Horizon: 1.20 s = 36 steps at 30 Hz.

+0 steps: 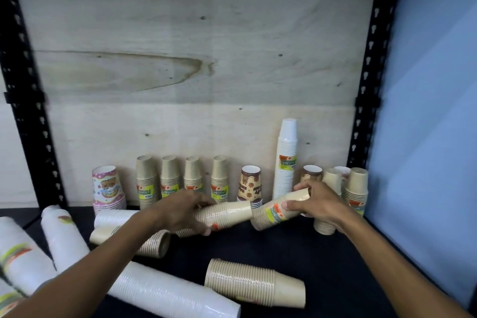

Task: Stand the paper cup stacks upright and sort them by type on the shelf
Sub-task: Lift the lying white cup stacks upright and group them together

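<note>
My left hand (180, 212) grips a lying tan cup stack (227, 214) at mid shelf. My right hand (315, 201) grips another tan stack (273, 212), tilted with its base up to the right. Several tan stacks (170, 178) stand upright along the back wall, between a pink patterned stack (105, 188) and a brown patterned stack (249, 186). A tall white stack (286, 160) stands upright right of that. More tan stacks (357, 186) stand at the far right. Tan stacks (255, 284) and white stacks (64, 237) lie on their sides in front.
The dark shelf board (322, 261) is framed by black perforated posts (28, 100) left and right (366, 100), with a plywood back wall (193, 59). A long white stack (170, 292) lies under my left forearm. A blue wall (433, 111) is on the right.
</note>
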{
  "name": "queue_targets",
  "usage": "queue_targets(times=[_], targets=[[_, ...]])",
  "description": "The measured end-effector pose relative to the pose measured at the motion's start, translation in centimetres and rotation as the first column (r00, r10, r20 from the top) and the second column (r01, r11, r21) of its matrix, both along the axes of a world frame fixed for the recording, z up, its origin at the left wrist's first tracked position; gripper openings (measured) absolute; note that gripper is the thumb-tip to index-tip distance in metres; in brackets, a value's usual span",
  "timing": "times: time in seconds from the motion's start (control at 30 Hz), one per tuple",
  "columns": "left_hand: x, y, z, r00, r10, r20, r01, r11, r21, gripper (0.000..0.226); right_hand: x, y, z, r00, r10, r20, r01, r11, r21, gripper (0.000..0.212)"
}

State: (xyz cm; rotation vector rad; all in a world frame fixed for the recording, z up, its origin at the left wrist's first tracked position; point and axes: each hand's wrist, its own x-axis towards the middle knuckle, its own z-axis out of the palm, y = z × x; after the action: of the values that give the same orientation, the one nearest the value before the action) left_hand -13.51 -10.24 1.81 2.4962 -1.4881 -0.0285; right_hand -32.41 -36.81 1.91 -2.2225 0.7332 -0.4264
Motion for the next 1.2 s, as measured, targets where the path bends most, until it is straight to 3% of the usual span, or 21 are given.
queue_targets(times=[0.3, 0.4, 0.47, 0.6, 0.77, 0.87, 1.03, 1.2], targets=[[-0.7, -5.0, 0.6, 0.934, -0.117, -0.337, 0.007, 0.951, -0.311, 0.059, -0.7, -1.9, 4.4, 0.996, -0.082, -0.030, 0.071, 0.965, -0.254, 0.074], [-0.8, -6.7, -0.8, 0.874, -0.169, -0.457, -0.019, 0.925, -0.379, 0.075, -0.5, -2.0, 5.2, 0.995, -0.088, -0.055, 0.068, 0.954, -0.291, 0.076], [-1.1, -7.8, -2.1, 0.834, -0.200, -0.514, -0.034, 0.912, -0.409, 0.079, -0.2, -2.0, 5.3, 0.992, -0.091, -0.084, 0.059, 0.945, -0.322, 0.074], [-2.2, -9.5, -4.4, 0.783, -0.224, -0.580, -0.052, 0.906, -0.420, 0.058, 0.2, -2.0, 4.4, 0.993, -0.076, -0.095, 0.040, 0.942, -0.334, 0.071], [-2.9, -10.9, -6.1, 0.694, -0.215, -0.688, -0.110, 0.912, -0.396, 0.070, 0.8, -1.8, 1.9, 0.998, -0.044, -0.040, 0.029, 0.949, -0.315, 0.078], [-3.1, -11.2, -6.4, 0.656, -0.225, -0.721, -0.094, 0.923, -0.373, 0.065, 0.6, -1.3, 0.2, 0.997, -0.041, 0.061, 0.055, 0.964, -0.260, 0.075], [-2.7, -11.1, -6.7, 0.644, -0.229, -0.730, -0.070, 0.933, -0.353, 0.086, 0.0, -0.8, -2.8, 0.993, -0.055, 0.109, 0.081, 0.963, -0.256, 0.077], [-3.0, -11.3, -7.0, 0.754, -0.167, -0.635, -0.083, 0.935, -0.345, 0.089, -0.5, -0.8, -6.0, 0.997, -0.071, 0.037, 0.077, 0.978, -0.193, 0.066]])
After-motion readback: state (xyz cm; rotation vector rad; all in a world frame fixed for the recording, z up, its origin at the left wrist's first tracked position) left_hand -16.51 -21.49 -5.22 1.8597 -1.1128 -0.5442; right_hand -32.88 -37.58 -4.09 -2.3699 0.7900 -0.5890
